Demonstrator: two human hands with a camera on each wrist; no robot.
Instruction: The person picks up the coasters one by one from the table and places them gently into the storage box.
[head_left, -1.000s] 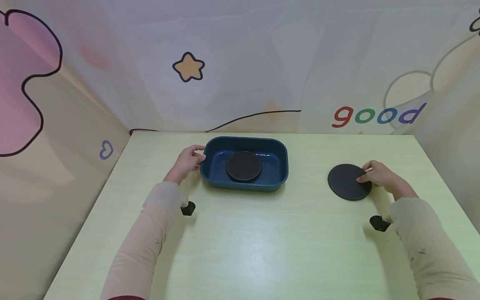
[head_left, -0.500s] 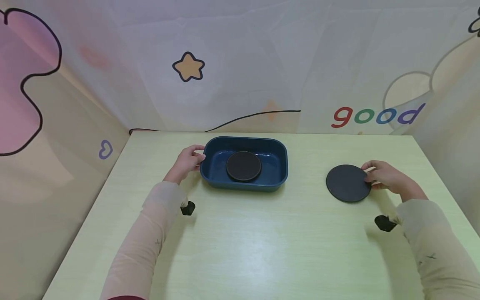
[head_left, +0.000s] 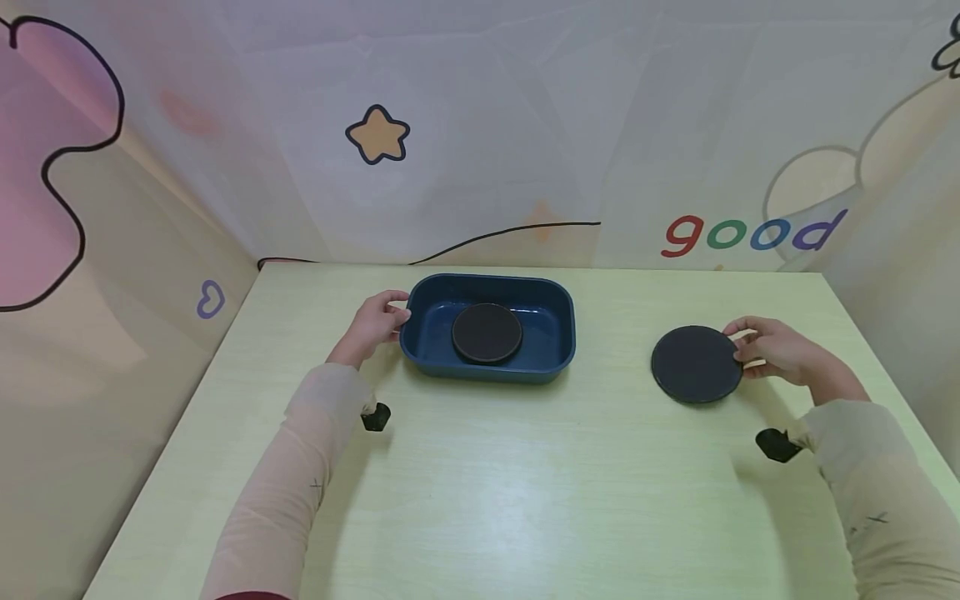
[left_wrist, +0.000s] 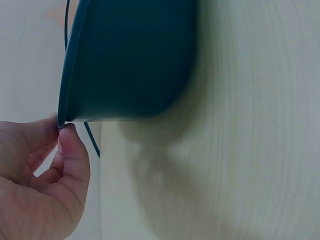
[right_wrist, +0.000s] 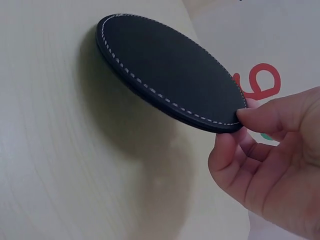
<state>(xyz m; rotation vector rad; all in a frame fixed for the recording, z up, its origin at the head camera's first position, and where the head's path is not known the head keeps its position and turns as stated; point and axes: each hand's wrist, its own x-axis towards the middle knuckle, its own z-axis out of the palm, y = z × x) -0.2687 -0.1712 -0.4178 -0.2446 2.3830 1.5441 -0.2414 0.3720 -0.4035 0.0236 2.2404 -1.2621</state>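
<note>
At the back of the table stands a dark blue rectangular dish (head_left: 420, 358) with rounded corners. My left hand (head_left: 375, 323) pinches its left rim between thumb and fingers, as the left wrist view (left_wrist: 47, 170) confirms. Inside the dish lies a round black coaster (head_left: 487, 333); whether others are under it I cannot tell. To the right, my right hand (head_left: 776, 350) pinches the right edge of another round black coaster (head_left: 693, 364). White stitching runs round this coaster (right_wrist: 165, 70) in the right wrist view, where it is tilted with its far edge near the table.
The pale wood-grain table (head_left: 510, 500) ends at a printed backdrop (head_left: 487, 167) with a star and the word "good". A black wrist-worn piece (head_left: 377, 417) hangs by the left cuff, and a similar black piece (head_left: 778, 445) by the right cuff.
My right hand has shifted a little to the right, from lying over the coaster's top to pinching its right edge. The coaster has moved slightly left. Left hand and dish have stayed put.
</note>
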